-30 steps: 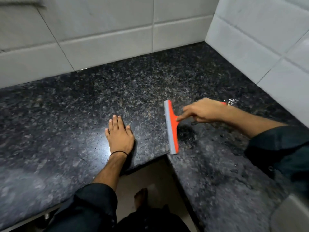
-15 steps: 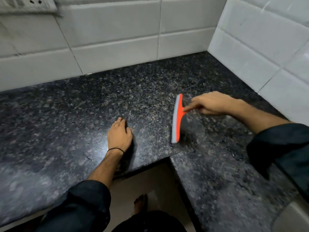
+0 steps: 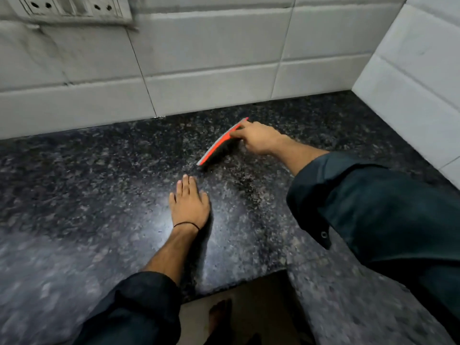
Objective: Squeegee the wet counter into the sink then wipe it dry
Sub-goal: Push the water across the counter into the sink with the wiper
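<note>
An orange squeegee point(image 3: 219, 143) with a grey rubber blade lies slanted on the dark speckled granite counter point(image 3: 87, 183), its far end pointing toward the back wall. My right hand point(image 3: 258, 139) grips its handle from the right, fingers closed over it. Flat on the counter, nearer to me and a little left of the blade's near end, rests my left hand point(image 3: 189, 202), fingers together and holding nothing. No sink is in view.
White tiled walls point(image 3: 211, 58) close the counter at the back and on the right, meeting in a corner. A socket plate point(image 3: 72, 7) sits on the back wall at top left. The L-shaped counter's inner edge point(image 3: 239, 277) lies near me, floor and a bare foot below.
My right hand has carried the squeegee away from the counter's inner corner toward the back wall, turning the blade slantwise. My left hand stays flat on the counter. The view has tilted upward.
</note>
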